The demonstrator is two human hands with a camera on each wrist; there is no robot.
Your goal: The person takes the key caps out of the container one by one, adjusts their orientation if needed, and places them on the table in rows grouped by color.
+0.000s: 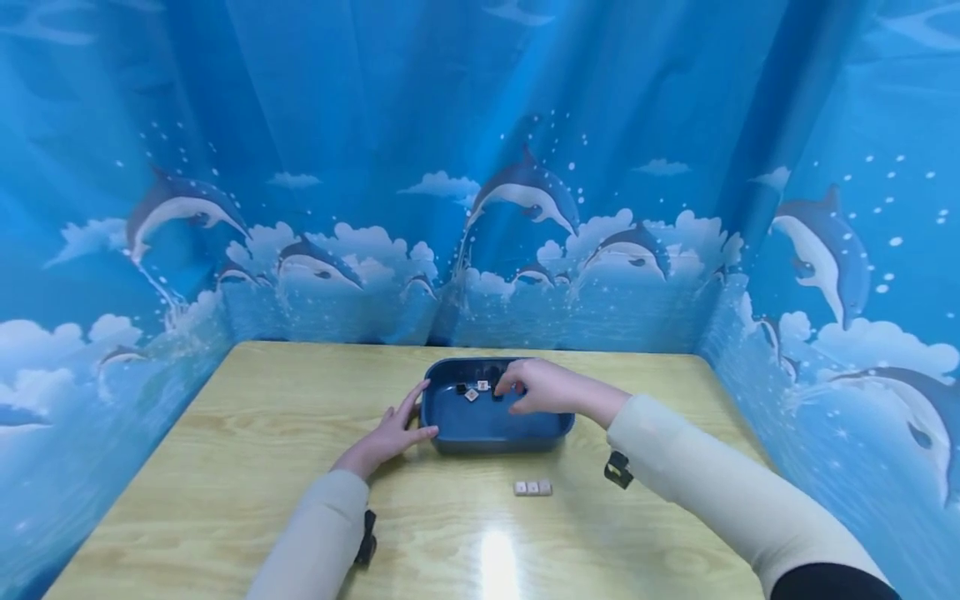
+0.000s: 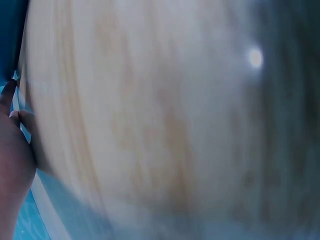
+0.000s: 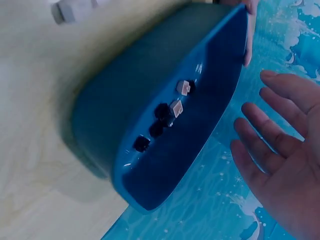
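Note:
A blue rectangular tray (image 1: 498,445) holds several small keycap-like blocks. Two white blocks (image 1: 477,391) lie near a black block (image 1: 461,388). In the right wrist view, several black blocks (image 3: 142,144) sit beside the white block (image 3: 176,108). My left hand (image 1: 384,440) rests on the tray's left end, its fingers and thumb fairly straight and spread. My right hand (image 1: 549,387) is over the tray's right half, fingertips near another dark block (image 1: 497,394). The right wrist view shows this hand (image 3: 285,135) with loosely spread fingers and nothing between them.
Three white blocks (image 1: 532,488) stand in a row on the wooden table (image 1: 300,417), in front of the tray. A blue dolphin-print curtain (image 1: 390,167) surrounds the table at the back and sides.

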